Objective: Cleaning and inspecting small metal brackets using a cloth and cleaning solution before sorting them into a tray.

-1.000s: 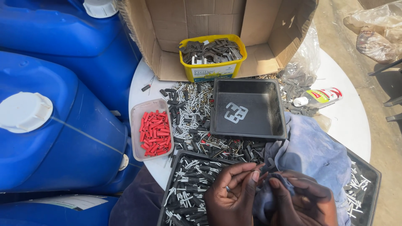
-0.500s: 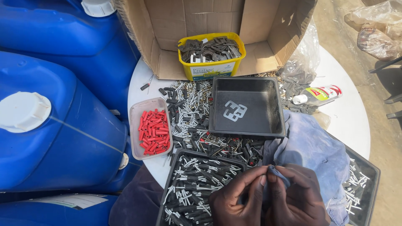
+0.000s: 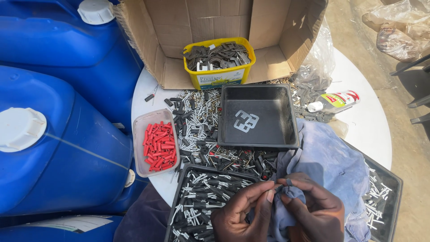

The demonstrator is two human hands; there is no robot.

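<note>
Low in the head view, the left hand [image 3: 242, 214] and the right hand [image 3: 316, 213] meet fingertip to fingertip over a fold of blue-grey cloth [image 3: 329, 163]. The fingers of both hands are pinched together on a small dark part [image 3: 289, 182], which sits between the 2 thumbs and forefingers, just above the cloth; what kind of part it is cannot be told at this size. The cloth drapes from the white round surface [image 3: 367, 121] down across the person's lap.

Under the left hand lies a black tray [image 3: 197, 201] filled with grey and black pins. A second, nearly empty black tray [image 3: 257, 115] sits beyond it with 1 flat metal plate [image 3: 246, 121] inside. Loose pins and black caps [image 3: 197, 118] are scattered between the 2 trays. To the left stands a clear tub of red sleeves [image 3: 156, 145]. Farther off, a yellow tub of metal pieces [image 3: 219, 60] rests in an open cardboard box [image 3: 215, 27]. Blue jerrycans [image 3: 58, 148] crowd the left side. A small bottle [image 3: 336, 101] lies on its side at the right.
</note>
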